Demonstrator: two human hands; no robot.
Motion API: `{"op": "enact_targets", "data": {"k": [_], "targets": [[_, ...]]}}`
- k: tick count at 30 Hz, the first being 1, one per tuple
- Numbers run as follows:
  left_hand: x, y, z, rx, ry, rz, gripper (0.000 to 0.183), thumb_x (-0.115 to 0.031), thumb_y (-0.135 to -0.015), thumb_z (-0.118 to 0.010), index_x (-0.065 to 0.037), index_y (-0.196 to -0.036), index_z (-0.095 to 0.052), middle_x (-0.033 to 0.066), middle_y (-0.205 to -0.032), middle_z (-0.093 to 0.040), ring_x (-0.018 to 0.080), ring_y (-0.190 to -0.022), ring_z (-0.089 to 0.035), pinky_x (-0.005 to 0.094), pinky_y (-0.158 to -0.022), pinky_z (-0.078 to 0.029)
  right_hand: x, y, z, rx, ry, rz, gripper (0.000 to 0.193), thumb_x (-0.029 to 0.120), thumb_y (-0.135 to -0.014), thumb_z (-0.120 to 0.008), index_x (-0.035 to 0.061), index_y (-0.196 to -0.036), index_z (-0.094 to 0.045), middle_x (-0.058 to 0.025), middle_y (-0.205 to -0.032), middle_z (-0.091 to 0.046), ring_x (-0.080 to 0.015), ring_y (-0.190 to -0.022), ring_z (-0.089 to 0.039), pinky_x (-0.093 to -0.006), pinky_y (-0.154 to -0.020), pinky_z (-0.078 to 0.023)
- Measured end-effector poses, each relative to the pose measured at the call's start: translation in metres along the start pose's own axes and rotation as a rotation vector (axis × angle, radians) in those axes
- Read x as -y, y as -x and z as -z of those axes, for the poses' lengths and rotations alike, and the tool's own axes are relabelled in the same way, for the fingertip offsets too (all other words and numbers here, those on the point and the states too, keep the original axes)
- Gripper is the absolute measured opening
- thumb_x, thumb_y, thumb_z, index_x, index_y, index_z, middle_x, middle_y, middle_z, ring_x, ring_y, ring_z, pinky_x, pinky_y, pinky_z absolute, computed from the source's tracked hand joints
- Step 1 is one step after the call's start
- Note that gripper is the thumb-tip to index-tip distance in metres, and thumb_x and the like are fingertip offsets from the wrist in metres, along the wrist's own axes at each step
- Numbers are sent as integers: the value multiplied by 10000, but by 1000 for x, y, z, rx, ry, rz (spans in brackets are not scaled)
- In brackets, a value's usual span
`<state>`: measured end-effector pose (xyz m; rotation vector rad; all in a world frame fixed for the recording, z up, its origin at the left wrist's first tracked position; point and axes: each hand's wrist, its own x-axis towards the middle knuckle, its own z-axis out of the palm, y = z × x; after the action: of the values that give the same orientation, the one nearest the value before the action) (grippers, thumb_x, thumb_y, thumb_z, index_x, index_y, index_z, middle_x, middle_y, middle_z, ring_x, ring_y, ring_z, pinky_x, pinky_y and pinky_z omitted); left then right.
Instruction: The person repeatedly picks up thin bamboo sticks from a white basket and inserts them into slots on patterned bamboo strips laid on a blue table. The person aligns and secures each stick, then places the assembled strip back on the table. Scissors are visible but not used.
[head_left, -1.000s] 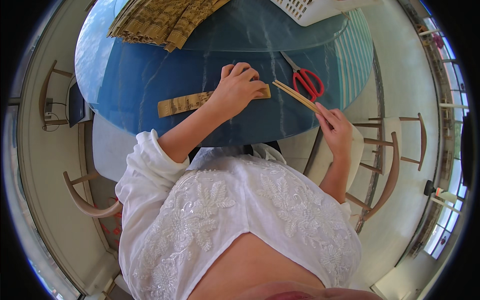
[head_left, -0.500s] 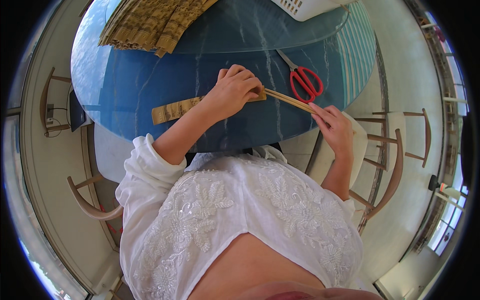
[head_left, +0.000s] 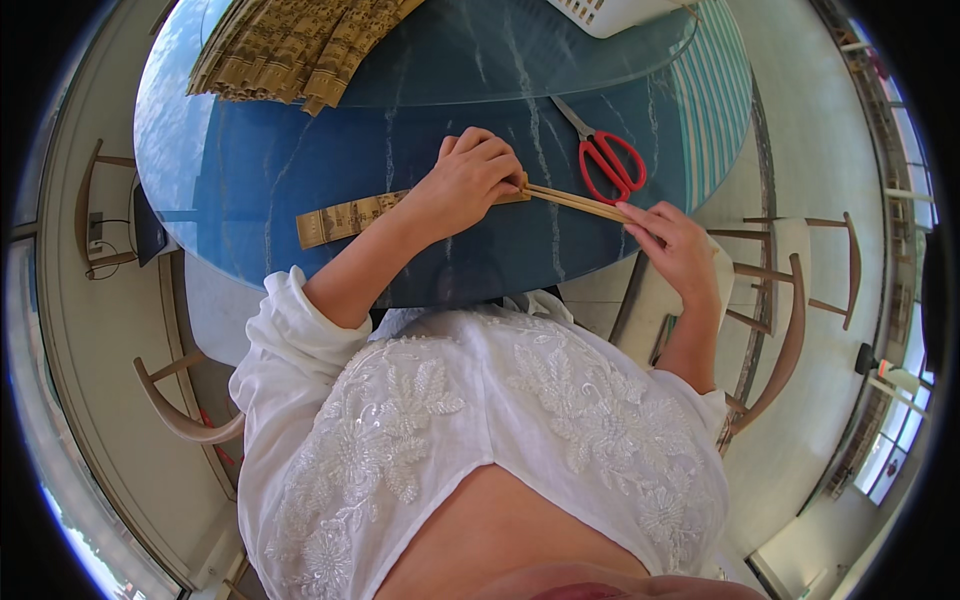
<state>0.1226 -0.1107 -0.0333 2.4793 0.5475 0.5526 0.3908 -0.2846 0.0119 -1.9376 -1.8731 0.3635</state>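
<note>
A long tan printed paper sleeve (head_left: 345,220) lies on the blue table, running under my left wrist. My left hand (head_left: 466,180) is closed at the sleeve's right end, its fingers pinching the paper where a pair of wooden chopsticks (head_left: 577,202) enters or meets it. Exactly how far the chopsticks reach inside is hidden by my fingers. Over by the table's edge, my right hand (head_left: 676,248) grips the outer ends of the chopsticks between thumb and fingers. Scissors with red handles (head_left: 612,168) lie just beyond the chopsticks, blades pointing away from me.
A fanned stack of similar tan paper sleeves (head_left: 300,55) sits on the raised glass turntable (head_left: 520,75) at the far left. A white perforated basket (head_left: 610,15) stands at the far right. Wooden-backed chairs (head_left: 785,345) surround the round table (head_left: 235,185).
My right hand has shifted slightly to the right with the chopsticks' ends still in it. My left hand stays at the sleeve's end, nearly unmoved.
</note>
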Motion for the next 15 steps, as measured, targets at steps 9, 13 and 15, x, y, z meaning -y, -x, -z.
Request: {"op": "enact_targets", "data": {"k": [9, 13, 15], "targets": [[-1, 2, 5, 26, 23, -19, 120, -179, -898, -687, -86, -969, -663, 33, -1123, -567, 234, -1179, -468, 399, -997, -349, 16, -11, 12, -28, 94, 100, 333, 123, -848, -728, 209, -1169, -751, -24, -751, -557, -185, -637, -558, -332, -580, -444], [-2, 5, 7, 31, 15, -33, 120, -176, -896, -689, -83, -965, -658, 35, -1120, -568, 236, -1177, -471, 388, -993, -347, 19, -13, 14, -4, 69, 114, 319, 131, -849, -728, 200, -1160, -755, -20, -761, -580, -185, -651, -571, -328, -588, -452], [-4, 6, 9, 34, 34, -35, 115, -171, -898, -686, -80, -961, -655, 35, -1113, -571, 237, -1172, -475, 383, -989, -349, 20, -15, 14, 4, 63, 134, 313, 135, -850, -728, 196, -1156, -755, -18, -766, -589, -182, -659, -576, -324, -594, -455]]}}
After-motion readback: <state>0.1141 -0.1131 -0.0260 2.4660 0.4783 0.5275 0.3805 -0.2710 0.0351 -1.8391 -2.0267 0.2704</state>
